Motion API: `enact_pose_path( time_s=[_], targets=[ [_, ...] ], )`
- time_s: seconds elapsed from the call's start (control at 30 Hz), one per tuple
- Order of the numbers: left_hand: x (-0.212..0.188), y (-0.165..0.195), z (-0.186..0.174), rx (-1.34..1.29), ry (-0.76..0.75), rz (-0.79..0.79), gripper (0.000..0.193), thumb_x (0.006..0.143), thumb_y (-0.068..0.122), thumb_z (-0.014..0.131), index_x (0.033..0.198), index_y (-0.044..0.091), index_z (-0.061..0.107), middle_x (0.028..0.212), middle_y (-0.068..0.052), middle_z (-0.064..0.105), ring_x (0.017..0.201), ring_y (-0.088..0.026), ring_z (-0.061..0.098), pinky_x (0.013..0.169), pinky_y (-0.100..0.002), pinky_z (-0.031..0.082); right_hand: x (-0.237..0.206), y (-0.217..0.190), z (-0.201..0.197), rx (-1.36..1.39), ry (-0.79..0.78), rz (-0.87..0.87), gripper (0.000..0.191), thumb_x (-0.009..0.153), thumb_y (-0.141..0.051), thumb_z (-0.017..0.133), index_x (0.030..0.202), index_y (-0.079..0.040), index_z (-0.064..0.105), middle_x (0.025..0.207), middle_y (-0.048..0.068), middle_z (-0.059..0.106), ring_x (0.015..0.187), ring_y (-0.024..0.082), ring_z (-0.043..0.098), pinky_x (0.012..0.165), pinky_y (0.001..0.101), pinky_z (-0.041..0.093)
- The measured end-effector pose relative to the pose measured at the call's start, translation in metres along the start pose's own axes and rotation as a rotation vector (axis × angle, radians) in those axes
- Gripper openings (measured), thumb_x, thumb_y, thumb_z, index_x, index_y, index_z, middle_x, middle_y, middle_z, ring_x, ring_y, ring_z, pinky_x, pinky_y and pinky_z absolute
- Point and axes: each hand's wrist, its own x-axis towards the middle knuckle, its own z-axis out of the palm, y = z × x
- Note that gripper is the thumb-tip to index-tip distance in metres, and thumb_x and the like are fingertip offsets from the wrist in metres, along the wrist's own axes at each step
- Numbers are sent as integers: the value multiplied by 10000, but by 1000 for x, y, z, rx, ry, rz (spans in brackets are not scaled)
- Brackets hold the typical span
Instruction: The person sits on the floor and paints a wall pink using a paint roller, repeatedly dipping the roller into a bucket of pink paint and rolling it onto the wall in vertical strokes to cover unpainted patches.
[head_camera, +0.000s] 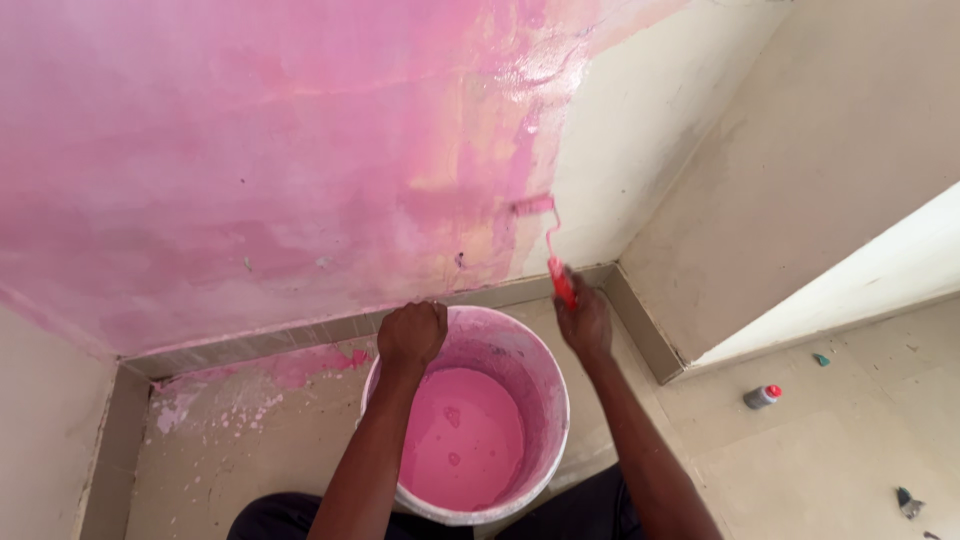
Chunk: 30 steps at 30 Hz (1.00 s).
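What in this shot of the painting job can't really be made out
Head view only:
- Left hand: fingers curl over the bucket rim, so its palm and grip are hidden.
- Right hand: wraps the paint roller handle, hiding most of it.
- Roller sleeve: small and blurred against the pink wall.
- Small bottle with a red cap: too small to identify.
- Dark object on the floor, bottom right: too small to tell.
- Bucket's near side: hidden by the person's dark clothing.

1 small bottle (761, 396), grey body, red cap, lying on floor (800, 470) at right, near wall corner; no labels, signs, screens.
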Motion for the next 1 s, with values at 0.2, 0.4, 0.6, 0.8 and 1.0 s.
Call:
enact_pose_path(
  time_s=[0.2, 0.4, 0.6, 0.8, 1.0],
  targets=[
    [-3, 2, -7, 13, -13, -16, 566, 1014, 335, 382, 709, 22, 742, 780, -250, 720, 752, -415, 716, 815, -523, 561, -35, 8, 29, -18, -101, 85, 501, 929, -264, 677, 1375, -70, 555, 1013, 238, 724, 915, 446, 699, 778, 519, 550],
    [-8, 1, -9, 40, -71, -40, 567, 1025, 350, 385, 728, 27, 743, 803, -258, 719, 762, -417, 717, 815, -521, 567, -62, -3, 40, 18, -228, 273, 545, 882, -326, 678, 1375, -141, 534, 1071, 222, 727, 964, 425, 706, 790, 513, 558],
    [-6, -4, -9, 47, -38, -34, 554, 1013, 348, 383, 728, 26, 732, 789, -252, 720, 751, -423, 713, 810, -529, 561, -68, -6, 51, 69, -307, 359, 479, 921, -439, 637, 1307, -170, 548, 1029, 217, 746, 956, 417, 723, 790, 520, 568],
    [-7, -3, -12, 49, -70, -31, 581, 1024, 348, 369, 713, 18, 731, 763, -258, 715, 752, -419, 711, 829, -530, 558, -69, -4, 57, 43, -331, 408, 437, 965, -444, 604, 1271, -138, 548, 995, 195, 734, 898, 387, 711, 748, 519, 556],
    [-6, -5, -11, 50, -47, -25, 567, 1018, 343, 385, 710, 18, 734, 771, -260, 713, 746, -425, 709, 819, -527, 560, -71, -17, 56, 278, -273, 546, 449, 958, -421, 640, 1235, -73, 580, 973, 150, 721, 859, 281, 697, 754, 453, 555]
  ],
)
